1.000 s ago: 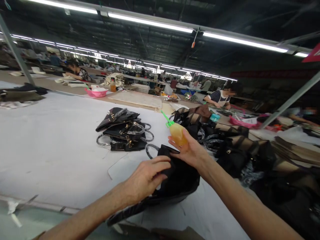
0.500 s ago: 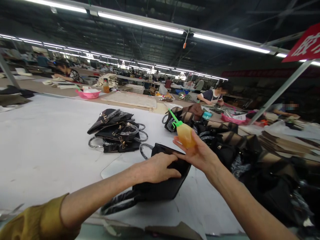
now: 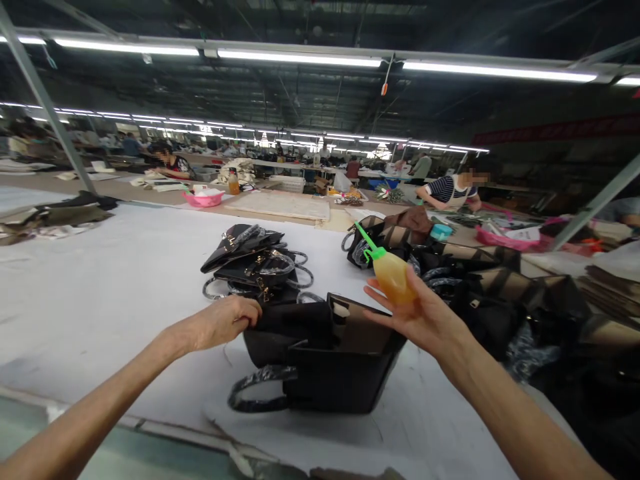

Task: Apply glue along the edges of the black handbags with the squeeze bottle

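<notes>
A black handbag (image 3: 330, 373) stands upright and open on the white table (image 3: 110, 280) in front of me, its wrapped handle lying at the lower left. My left hand (image 3: 223, 321) is closed on the bag's flap at its left top edge and holds it pulled aside. My right hand (image 3: 423, 313) hovers over the bag's right top corner and grips a small amber squeeze bottle (image 3: 393, 275) with a green nozzle pointing up and left.
A stack of black handbags (image 3: 250, 263) lies beyond the open bag. A large heap of black and brown bags (image 3: 495, 287) fills the right side. A pink basin (image 3: 203, 197) sits on the far bench. Other people work at distant tables.
The bag has been stood up and opened. My left hand moved left, pulling the flap aside. My right hand with the bottle shifted slightly right.
</notes>
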{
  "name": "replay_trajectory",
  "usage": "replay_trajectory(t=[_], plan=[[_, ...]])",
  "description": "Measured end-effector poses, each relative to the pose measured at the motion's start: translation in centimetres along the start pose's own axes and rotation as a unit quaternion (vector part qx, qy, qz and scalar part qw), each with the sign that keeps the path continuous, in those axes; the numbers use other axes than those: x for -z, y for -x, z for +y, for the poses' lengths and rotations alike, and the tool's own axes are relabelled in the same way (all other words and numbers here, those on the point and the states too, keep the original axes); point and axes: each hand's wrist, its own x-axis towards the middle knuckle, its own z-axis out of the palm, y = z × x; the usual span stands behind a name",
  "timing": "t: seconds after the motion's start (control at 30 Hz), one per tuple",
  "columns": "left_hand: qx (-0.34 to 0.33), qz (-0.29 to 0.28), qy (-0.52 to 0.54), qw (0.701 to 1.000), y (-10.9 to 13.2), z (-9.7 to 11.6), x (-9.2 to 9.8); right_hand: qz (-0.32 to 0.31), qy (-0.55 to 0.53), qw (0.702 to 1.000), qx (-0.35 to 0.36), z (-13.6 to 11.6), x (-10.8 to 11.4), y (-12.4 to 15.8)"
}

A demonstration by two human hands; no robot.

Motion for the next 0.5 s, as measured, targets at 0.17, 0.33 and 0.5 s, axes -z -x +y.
replay_trajectory(t=[0.17,0.33,0.5], plan=[[0.070,0.057,0.023,0.996,-0.1,-0.6,0.5,0.006,-0.013,1.000,0.004,0.0,0.2,-0.3],[-0.037,0.286,0.023,0.957,-2.4,4.9,-0.8,0.015,-0.015,1.000,0.011,0.1,-0.3,0.1],[-0.002,0.105,0.036,0.994,-5.8,8.1,-5.1,0.018,-0.016,1.000,0.014,0.3,-0.3,0.4]])
